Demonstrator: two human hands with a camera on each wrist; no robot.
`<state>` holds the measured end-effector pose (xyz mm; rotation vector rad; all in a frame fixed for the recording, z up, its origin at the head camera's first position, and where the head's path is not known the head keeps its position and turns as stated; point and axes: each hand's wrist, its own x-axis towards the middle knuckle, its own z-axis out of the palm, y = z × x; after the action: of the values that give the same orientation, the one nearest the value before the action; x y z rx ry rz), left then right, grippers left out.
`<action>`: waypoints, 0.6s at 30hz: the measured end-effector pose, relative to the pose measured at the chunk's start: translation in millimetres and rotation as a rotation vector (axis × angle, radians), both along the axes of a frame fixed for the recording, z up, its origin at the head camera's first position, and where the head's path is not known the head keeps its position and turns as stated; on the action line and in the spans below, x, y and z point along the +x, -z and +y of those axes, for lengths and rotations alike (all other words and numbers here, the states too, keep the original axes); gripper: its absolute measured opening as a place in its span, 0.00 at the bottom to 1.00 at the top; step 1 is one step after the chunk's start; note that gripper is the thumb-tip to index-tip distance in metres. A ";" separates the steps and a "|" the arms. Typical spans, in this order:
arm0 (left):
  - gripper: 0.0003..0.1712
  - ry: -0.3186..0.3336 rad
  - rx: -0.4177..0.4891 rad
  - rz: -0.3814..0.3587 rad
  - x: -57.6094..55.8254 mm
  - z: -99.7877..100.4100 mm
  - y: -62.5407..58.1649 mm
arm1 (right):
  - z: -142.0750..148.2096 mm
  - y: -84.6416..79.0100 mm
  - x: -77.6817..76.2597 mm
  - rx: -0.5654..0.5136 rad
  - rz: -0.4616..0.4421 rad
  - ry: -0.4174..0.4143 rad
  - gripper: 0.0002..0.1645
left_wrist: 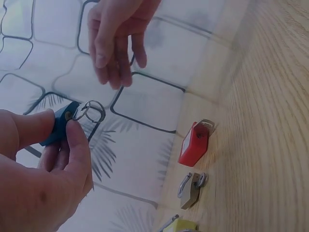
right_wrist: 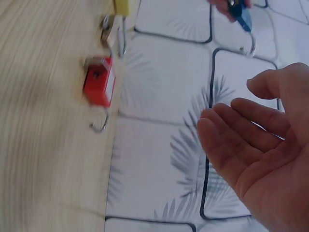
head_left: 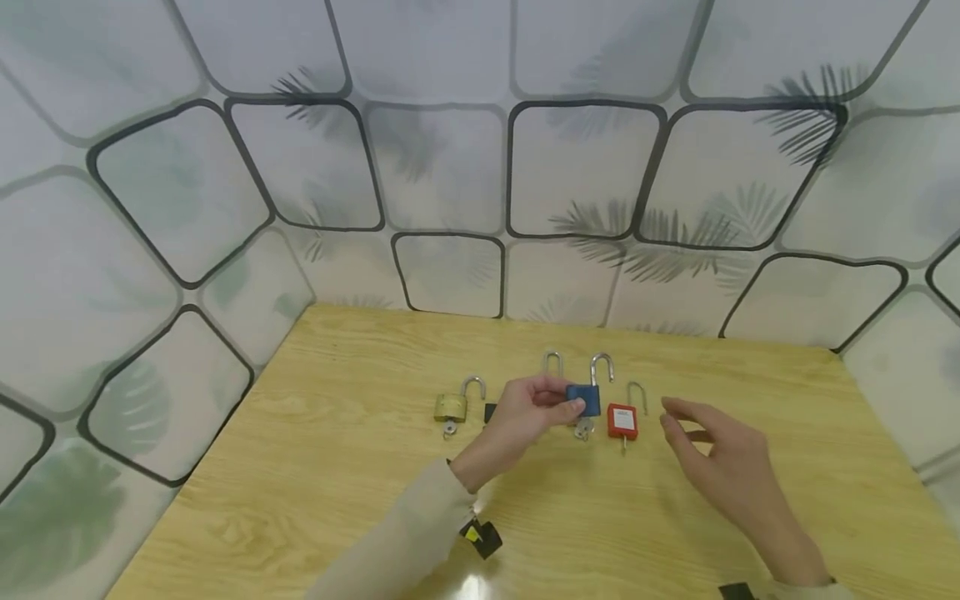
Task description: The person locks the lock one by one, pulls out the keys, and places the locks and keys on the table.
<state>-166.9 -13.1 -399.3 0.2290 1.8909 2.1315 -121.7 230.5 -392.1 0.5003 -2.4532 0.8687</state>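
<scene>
A blue padlock (head_left: 583, 400) with its shackle swung open is pinched between the thumb and fingers of my left hand (head_left: 521, 421). Keys on a ring (left_wrist: 91, 112) hang from its keyhole end. My right hand (head_left: 723, 462) is held off to the right, fingers loosely bent and nothing in them. Between the hands on the table lies a red padlock (head_left: 622, 422) with a white label, its shackle open. Left of my left hand is a brass padlock (head_left: 451, 407), also unlocked, with keys in it. Another shackle (head_left: 552, 362) shows behind the left hand, its body hidden.
The wooden table (head_left: 337, 500) meets a patterned cloth wall (head_left: 450, 183) at the back and sides. A small black object (head_left: 490, 412) peeks out beside my left hand. Near the left sleeve is a black and yellow item (head_left: 482, 537).
</scene>
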 end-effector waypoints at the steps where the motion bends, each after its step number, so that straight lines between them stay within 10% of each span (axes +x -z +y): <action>1: 0.10 0.001 0.000 -0.005 0.8 0.3 0.4 | -3.6 -0.5 -1.1 -0.009 0.012 -0.010 0.17; 18: 0.09 0.011 -0.077 0.008 4.9 1.4 8.7 | -37.5 -4.8 -20.0 -0.136 0.080 -0.119 0.19</action>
<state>-162.0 -11.7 -408.0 0.2312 1.9676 2.0486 -141.7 193.0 -387.3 0.6238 -2.2930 1.0355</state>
